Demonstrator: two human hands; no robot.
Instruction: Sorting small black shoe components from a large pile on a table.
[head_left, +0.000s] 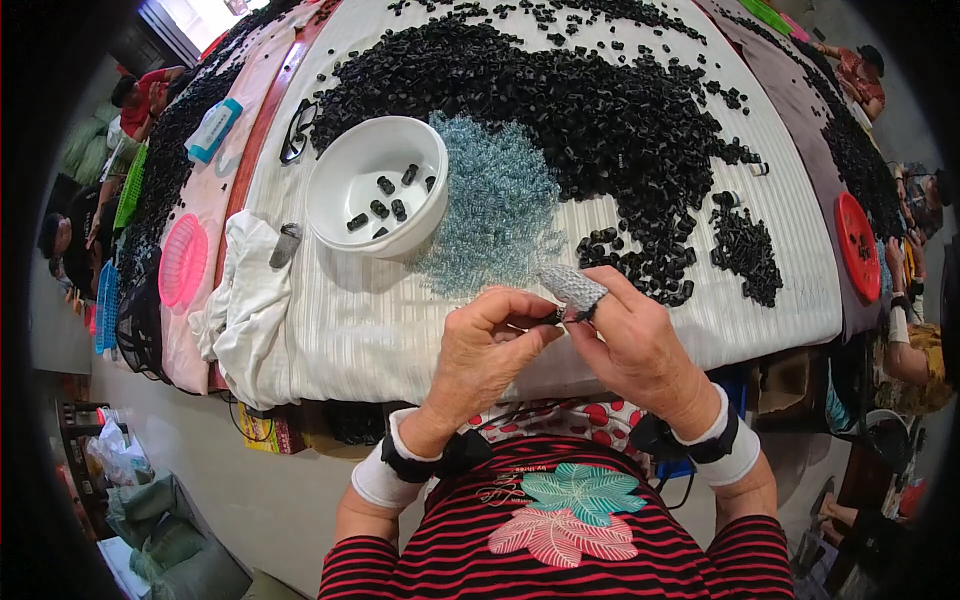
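My left hand point(487, 345) is closed, its thumb and forefinger pinching a small black plastic part point(557, 317) near the table's front edge. Meeting it from the other side, my right hand point(635, 335) has its fingertips closed at the same part. A grey knitted finger cover point(572, 288) sits on my right forefinger. The fingers hide most of the part. Just beyond lies a heap of small clear bluish pieces point(495, 200). To the left, a white bowl point(330, 205) holds several black cylindrical parts point(380, 209).
A large pile of black parts point(480, 75) spreads over the far side, with thin black pieces point(745, 250) at right. Eyeglasses point(297, 130) and a white cloth point(250, 300) lie at left. A pink basket point(182, 262) and red basket point(857, 247) flank the table. Other people sit nearby.
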